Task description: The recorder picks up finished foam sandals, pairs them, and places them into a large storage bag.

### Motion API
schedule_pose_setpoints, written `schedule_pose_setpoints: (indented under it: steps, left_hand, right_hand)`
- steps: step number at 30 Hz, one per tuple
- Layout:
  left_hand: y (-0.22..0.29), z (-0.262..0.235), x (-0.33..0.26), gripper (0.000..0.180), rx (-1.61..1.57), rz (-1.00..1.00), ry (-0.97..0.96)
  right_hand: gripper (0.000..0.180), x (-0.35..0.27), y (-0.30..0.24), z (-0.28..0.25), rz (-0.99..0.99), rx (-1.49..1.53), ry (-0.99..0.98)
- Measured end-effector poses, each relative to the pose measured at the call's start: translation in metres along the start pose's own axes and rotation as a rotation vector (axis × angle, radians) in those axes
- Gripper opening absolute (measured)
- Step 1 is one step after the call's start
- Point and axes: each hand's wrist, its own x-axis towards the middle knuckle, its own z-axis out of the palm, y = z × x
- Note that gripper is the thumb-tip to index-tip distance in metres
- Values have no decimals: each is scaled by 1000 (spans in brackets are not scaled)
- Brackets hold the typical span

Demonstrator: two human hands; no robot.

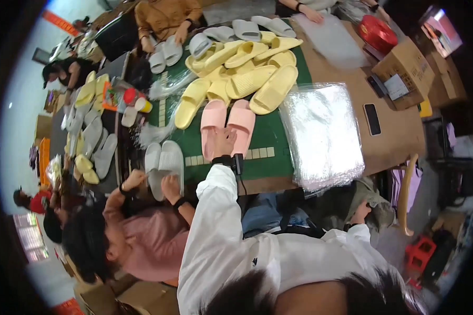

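A pair of pink slippers [240, 119] lies side by side on the green mat [276, 167], toes pointing away from me. My left hand [224, 140] is over their heel ends, its fingers closed around the inner edges where the two meet. Off the table's near edge, low on the right, my right hand [360, 212] is closed against greyish-green, bag-like material [379, 215]; what its fingers hold is hard to make out. Just beyond the pink pair is a heap of yellow slippers [249, 81]. To the right is a stack of clear plastic bags [325, 136].
Left of me, a co-worker in pink handles grey slippers [164, 160]. Across the table, another person's hands touch grey slippers [166, 53]. A phone [372, 119], a cardboard box [403, 73] and a red bundle [377, 34] are on the right. A wooden chair back [406, 197] stands beside the table.
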Motion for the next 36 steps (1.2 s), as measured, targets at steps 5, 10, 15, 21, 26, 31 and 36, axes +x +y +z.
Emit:
schedule_pose_setpoints:
  steps: [5,10,15,21,26,31,36]
  left_hand:
    - [12,11,20,34,397,100,-395]
    - [13,-2,10,20,-12,-112,27]
    - [41,41,-34,23,-196,-256,171]
    - [25,17,-46,41,559,465,-19]
    - [-24,145,-114,38,-163,-93,-71]
    - [-136,199,-133,43,-93,-336,26]
    - [-205,253,-146,55,-325,-551,37]
  right_hand:
    - [50,3,-1,-20,-127,-372,230]
    - [44,-55,-63,6,-535,-395,304]
    - [42,-94,-98,47,-897,-192,-122]
    - [44,-129,-97,77,-971,60,-526]
    - [43,-158,-138,49,-1207,79,-965]
    - [46,-135,-149,43,-1320,155,-900]
    - [38,-62,-168,55,-1258,253,-521]
